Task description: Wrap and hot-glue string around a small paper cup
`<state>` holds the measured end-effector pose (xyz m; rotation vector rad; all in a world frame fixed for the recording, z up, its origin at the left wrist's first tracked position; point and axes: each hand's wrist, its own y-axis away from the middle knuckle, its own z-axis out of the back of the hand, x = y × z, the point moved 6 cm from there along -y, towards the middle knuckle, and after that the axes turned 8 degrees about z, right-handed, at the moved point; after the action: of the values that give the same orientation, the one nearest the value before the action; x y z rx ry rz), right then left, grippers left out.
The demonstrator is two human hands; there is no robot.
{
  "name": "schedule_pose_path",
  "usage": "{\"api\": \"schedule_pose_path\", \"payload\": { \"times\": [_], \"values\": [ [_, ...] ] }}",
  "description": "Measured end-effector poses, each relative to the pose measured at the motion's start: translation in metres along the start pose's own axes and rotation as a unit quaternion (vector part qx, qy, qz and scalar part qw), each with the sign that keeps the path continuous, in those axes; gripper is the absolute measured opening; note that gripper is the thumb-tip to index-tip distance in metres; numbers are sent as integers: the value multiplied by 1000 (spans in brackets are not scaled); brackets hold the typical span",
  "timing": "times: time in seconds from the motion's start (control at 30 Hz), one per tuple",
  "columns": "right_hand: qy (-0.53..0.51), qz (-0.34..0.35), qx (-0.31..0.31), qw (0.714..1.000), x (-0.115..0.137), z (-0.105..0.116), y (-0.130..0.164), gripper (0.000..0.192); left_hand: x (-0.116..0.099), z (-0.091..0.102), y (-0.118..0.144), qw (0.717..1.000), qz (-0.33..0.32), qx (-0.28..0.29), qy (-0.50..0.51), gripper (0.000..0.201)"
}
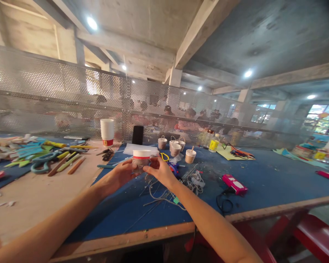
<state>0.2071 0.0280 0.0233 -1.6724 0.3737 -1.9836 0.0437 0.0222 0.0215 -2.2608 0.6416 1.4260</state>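
A long perforated metal screen (57,95) runs across the far side of the scene, with seated people dimly visible behind it. In front of it lies a wide table (263,175) covered in blue felt, its wooden edge near the camera. On the left part of the table a pale board (44,190) carries colored felt strips and wooden sticks.

Both forearms reach out from the near edge to the middle of the table. The left hand (120,174) and the right hand (159,171) are closed on opposite sides of a paper cup (141,159), white with a red band near its rim, held upright just above the blue felt. The fingers of each hand wrap its wall.

Far left of the cup stands a stack of white cups (107,131) with a dark phone (137,134) propped just to its right. Farther right, several small brown cups (176,148) sit together. A tangle of white wire (193,179) lies right of the hands, and beyond it a pink box (234,184) with a black cord.
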Motion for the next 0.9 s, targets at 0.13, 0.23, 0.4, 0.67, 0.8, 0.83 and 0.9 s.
{"api": "schedule_pose_path", "payload": {
  "times": [0.13,0.23,0.4,0.67,0.8,0.83,0.9],
  "values": [
    [52,17,-25,998,3,5,0,47,0,7,-2,998,-8,-49,-28,33],
    [105,24,-41,993,11,7,2,47,-1,4,-2,997,-18,-52,-50,36],
    [172,23,-42,984,21,3,7,44,1,-1,-3,990,-25,-76,-114,45],
    [168,28,-20,985,20,3,7,36,0,8,-4,991,-25,-109,-77,46],
    [179,38,0,983,22,3,8,16,-3,8,0,991,-18,-123,-55,45],
    [185,47,13,981,24,1,9,13,-3,7,0,992,-16,-116,-47,43],
    [204,77,40,975,31,-4,12,12,-3,5,1,994,-10,-105,-29,38]
  ]
}}
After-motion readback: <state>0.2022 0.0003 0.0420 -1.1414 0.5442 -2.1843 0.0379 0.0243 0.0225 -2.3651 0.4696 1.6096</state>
